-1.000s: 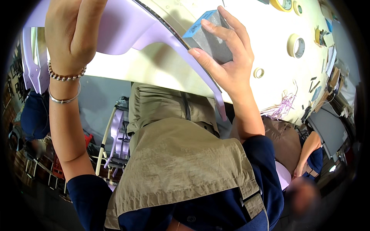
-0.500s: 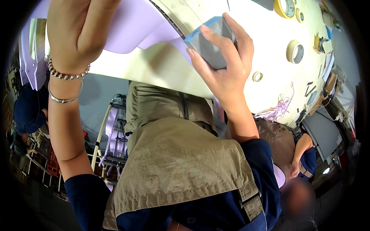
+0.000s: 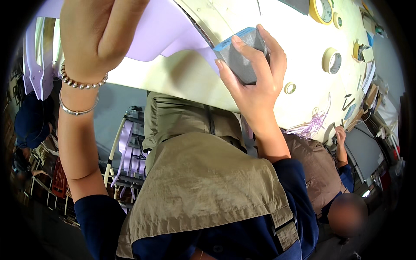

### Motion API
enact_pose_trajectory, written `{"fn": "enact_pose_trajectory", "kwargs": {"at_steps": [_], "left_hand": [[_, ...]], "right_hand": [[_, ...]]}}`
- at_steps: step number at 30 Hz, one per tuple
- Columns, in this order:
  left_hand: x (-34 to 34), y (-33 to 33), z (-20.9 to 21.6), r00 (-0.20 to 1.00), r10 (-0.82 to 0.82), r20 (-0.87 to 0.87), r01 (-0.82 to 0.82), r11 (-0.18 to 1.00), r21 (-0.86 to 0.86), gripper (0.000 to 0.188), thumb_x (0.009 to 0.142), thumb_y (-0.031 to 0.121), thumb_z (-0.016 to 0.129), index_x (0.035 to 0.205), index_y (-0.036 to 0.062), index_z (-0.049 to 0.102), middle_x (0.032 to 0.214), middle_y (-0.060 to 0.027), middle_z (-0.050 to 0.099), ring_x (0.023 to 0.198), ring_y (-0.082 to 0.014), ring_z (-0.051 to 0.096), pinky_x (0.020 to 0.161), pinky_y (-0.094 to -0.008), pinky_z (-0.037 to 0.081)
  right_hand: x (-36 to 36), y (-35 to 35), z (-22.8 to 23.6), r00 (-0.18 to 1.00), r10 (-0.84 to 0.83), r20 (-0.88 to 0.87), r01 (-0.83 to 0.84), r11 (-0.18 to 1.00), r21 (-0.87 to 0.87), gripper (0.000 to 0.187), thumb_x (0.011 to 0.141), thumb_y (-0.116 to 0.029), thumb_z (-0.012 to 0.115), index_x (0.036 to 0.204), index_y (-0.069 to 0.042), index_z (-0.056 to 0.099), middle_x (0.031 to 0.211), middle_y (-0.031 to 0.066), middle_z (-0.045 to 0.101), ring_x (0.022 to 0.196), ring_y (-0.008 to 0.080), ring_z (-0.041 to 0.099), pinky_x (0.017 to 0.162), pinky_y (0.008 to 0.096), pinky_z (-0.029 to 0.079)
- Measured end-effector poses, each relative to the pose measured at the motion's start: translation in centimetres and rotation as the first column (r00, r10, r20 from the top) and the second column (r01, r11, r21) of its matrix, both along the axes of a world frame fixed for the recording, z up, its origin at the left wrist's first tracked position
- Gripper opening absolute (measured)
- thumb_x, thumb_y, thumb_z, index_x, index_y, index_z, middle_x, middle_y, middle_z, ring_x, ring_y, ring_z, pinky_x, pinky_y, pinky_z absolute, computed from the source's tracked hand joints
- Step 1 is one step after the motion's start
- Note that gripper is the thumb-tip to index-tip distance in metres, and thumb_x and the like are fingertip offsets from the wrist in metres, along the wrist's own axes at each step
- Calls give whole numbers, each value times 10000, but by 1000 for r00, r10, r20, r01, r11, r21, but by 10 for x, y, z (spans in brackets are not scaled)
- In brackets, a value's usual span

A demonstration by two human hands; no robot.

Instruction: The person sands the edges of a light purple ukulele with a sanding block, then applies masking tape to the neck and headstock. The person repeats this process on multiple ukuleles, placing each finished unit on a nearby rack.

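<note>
My right hand (image 3: 262,89) grips a grey sanding block (image 3: 243,60) with a blue edge strip, thumb on one side and fingers over the other. The block's corner is at the rim of a large glossy lavender piece (image 3: 160,32) with a curved outline and a dark line along its far edge. I cannot tell whether block and piece touch. My left hand (image 3: 97,37), with a bead bracelet and a metal bangle on the wrist, is over the left part of the lavender piece. Its fingers run out past the top of the view.
On the pale worktable (image 3: 299,56) stand several tape rolls, among them a large yellow one (image 3: 320,11) and a cream one (image 3: 332,60). Thin purple strips (image 3: 310,123) lie at the right edge. Below is a rack (image 3: 130,147) of lavender parts. A co-worker (image 3: 320,169) is at the right.
My right hand and the sanding block have shifted slightly right and nearer to me. My left hand has moved a little right. The co-worker's hand has risen to the table edge.
</note>
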State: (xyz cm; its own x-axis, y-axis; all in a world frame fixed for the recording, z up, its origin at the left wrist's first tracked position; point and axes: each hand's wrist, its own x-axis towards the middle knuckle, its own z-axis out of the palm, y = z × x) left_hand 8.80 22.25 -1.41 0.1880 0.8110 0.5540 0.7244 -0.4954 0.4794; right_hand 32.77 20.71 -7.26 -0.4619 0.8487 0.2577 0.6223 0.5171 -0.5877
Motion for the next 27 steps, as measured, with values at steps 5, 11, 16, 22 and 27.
{"fn": "enact_pose_trajectory", "kwargs": {"at_steps": [5,11,16,22,27], "left_hand": [[13,-4,-7,979,201,44,-198,978,-59,351,890,199,372,701,-3,589,685,-132,582,653,-287,548,786,-384,403],[31,5,-35,602,-115,790,-15,988,155,349,879,194,362,690,-4,579,687,-134,585,655,-289,552,794,-390,407],[5,-6,-18,991,122,60,-122,992,-12,355,875,193,351,688,-11,573,688,-138,584,659,-288,550,785,-387,408],[12,-5,-10,986,163,-25,-163,987,-3,356,873,195,345,701,-20,571,699,-142,584,675,-287,548,777,-381,409],[0,-7,4,988,38,-152,-61,988,-144,328,880,178,340,799,-13,593,801,-125,609,784,-288,561,901,-418,374]], "right_hand": [[-36,24,-3,1000,25,2,-25,983,181,430,550,-211,809,955,-176,671,1141,162,525,907,293,516,743,372,439],[-27,19,5,999,15,-37,-13,998,58,376,612,-171,804,963,-119,678,1140,141,537,1019,282,517,846,370,427],[3,4,-2,999,38,36,-42,995,94,423,559,-203,809,958,-179,674,1157,152,522,931,296,516,766,371,438],[23,-2,-8,999,48,-8,-48,998,39,407,569,-222,805,953,-166,684,1157,158,525,944,301,521,784,376,438],[-7,14,-3,999,41,-35,-40,999,21,376,599,-254,789,954,-187,686,1166,138,530,985,298,520,821,383,432]]}}
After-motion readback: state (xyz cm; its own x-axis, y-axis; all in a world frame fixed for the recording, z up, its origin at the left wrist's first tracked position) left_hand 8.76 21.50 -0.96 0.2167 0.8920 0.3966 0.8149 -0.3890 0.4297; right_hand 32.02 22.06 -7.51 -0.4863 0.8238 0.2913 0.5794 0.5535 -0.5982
